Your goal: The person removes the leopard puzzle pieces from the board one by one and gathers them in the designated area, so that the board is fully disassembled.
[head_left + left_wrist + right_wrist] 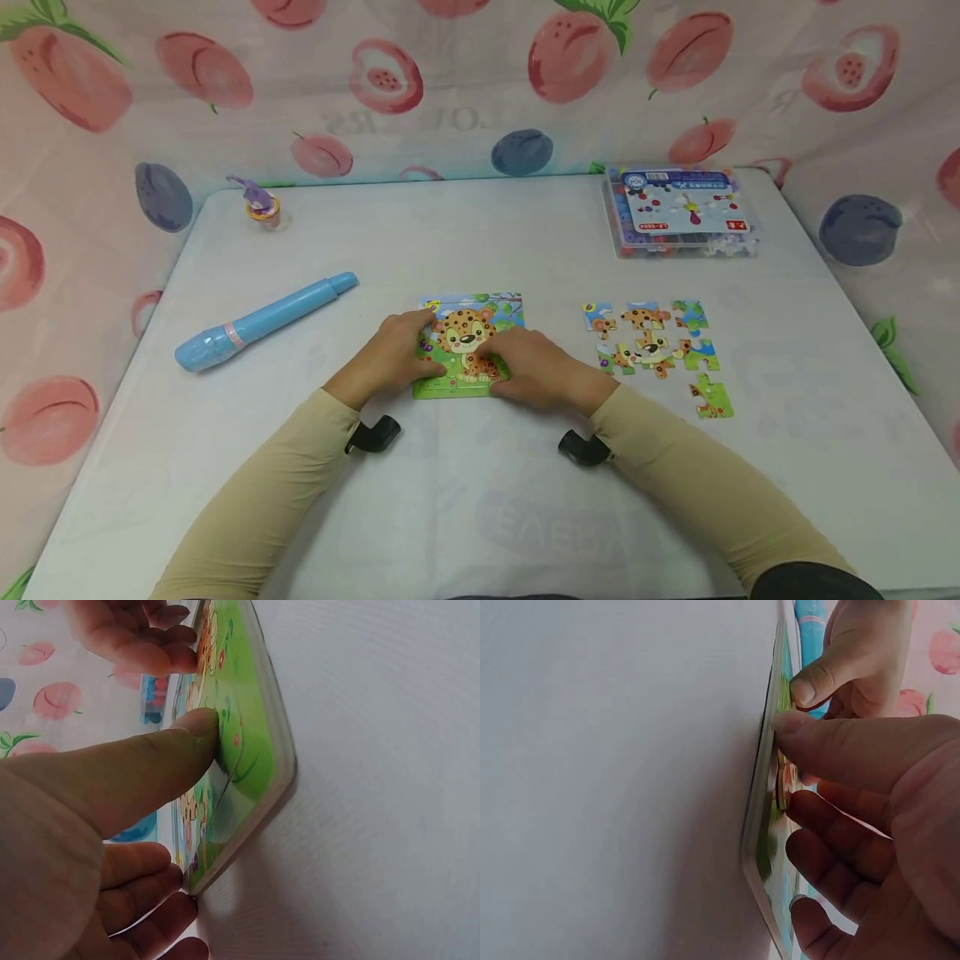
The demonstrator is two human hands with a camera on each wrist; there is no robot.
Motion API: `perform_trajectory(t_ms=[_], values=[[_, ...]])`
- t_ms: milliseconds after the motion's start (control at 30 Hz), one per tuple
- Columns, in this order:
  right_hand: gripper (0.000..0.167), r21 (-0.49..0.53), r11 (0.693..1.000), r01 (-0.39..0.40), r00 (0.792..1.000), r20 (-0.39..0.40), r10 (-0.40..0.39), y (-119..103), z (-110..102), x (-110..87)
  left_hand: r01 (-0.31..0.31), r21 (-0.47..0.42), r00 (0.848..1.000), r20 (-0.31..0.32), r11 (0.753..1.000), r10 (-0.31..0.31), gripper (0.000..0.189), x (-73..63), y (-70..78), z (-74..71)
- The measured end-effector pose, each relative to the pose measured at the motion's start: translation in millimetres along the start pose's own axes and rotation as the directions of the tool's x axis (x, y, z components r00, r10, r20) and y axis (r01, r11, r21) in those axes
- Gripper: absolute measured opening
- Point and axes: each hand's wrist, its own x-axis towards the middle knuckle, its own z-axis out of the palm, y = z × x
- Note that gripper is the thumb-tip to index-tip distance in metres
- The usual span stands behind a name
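Note:
A square puzzle board with a cartoon leopard on green grass lies flat at the middle of the table. My left hand holds its left side, fingers along the edge and thumb on the picture. Over the board's right part is my right hand. In the right wrist view its thumb and fingertips pinch a small puzzle piece that stands up slightly from the board; most of it is hidden. Several loose puzzle pieces of a matching leopard are spread to the right, in rough rows.
A blue tube with a narrow tip lies to the left. Behind it, at the back left, stands a small purple-topped toy. A clear plastic box of colourful parts is at the back right. Fruit-printed cloth hangs behind the table.

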Motion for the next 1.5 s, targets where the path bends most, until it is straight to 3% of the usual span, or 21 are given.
perform_trajectory(t_ms=[200,700,1167,1500], values=[[0.042,0.008,0.999,0.035,0.999,-0.018,-0.035,-1.4,0.1,1.1,-0.002,-0.003,1.0,0.002,1.0,0.002,0.083,0.1,0.1,0.0],[0.043,0.095,0.995,0.034,0.999,-0.013,-0.033,-2.6,1.3,0.6,0.002,-0.008,1.0,-0.006,1.0,-0.002,0.084,0.8,-2.0,1.3],[0.034,0.063,0.997,0.043,0.998,-0.042,-0.04,-4.6,1.4,3.2,-0.003,-0.009,1.0,-0.01,1.0,0.003,0.084,0.2,-1.7,0.9],[0.036,0.045,0.999,0.029,0.997,-0.07,-0.026,3.8,-11.8,-4.7,-0.001,-0.007,1.0,-0.001,1.0,0.001,0.085,-1.0,-0.6,0.0]])
